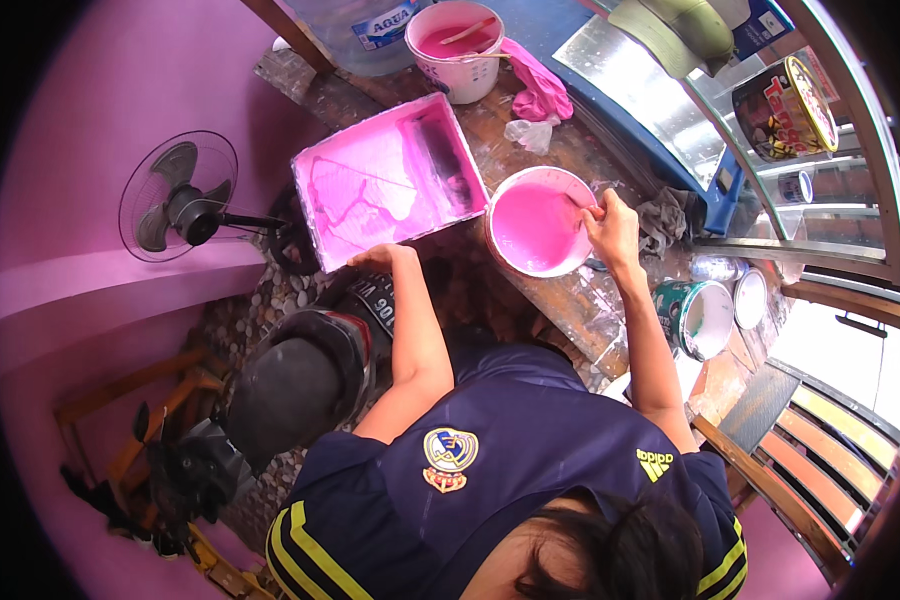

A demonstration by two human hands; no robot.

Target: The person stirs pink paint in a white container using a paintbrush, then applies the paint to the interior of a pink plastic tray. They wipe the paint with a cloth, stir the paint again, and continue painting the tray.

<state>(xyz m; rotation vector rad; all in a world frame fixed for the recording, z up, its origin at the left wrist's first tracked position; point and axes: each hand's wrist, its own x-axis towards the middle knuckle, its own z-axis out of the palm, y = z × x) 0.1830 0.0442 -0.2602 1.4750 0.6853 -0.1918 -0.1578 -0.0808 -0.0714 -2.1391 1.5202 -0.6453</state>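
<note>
A paint tray (360, 180) coated with pink paint lies tilted at the table's left edge. My left hand (381, 257) grips the tray's near edge, fingers under or behind the rim. Right of the tray, and close against its corner, stands a white bucket (540, 221) of pink paint. At the bucket's right rim my right hand (607, 225) is closed on a thin handle that reaches into the bucket; its lower end is hidden, so I cannot tell which tool it is.
Behind stand a second paint bucket (457, 64) with sticks or brush handles in it, a large water bottle (360, 45) and a pink plastic bag (536, 82). A green can (694, 315) is at right. A wall fan (195, 214) and a motorcycle (292, 382) are at left.
</note>
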